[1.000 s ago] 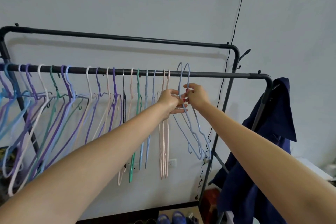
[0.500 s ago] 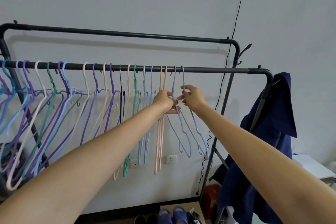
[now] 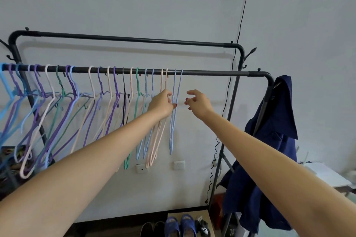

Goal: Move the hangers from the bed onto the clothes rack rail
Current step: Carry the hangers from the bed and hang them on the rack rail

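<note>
Left hand [image 3: 162, 103] pinches the two pale blue plastic hangers [image 3: 174, 113] at their necks, both hooked over the front black metal rail [image 3: 212, 73] of the clothes rack. Right hand [image 3: 198, 102] hovers just beside them, fingers loosely curled, grasping nothing. Leftward along the rail hangs a long row of pastel plastic hangers [image 3: 92, 106], pink, green, purple, blue. A navy jacket [image 3: 269, 150] drapes the right post. The bed isn't in view, so what's left can't be judged.
</note>
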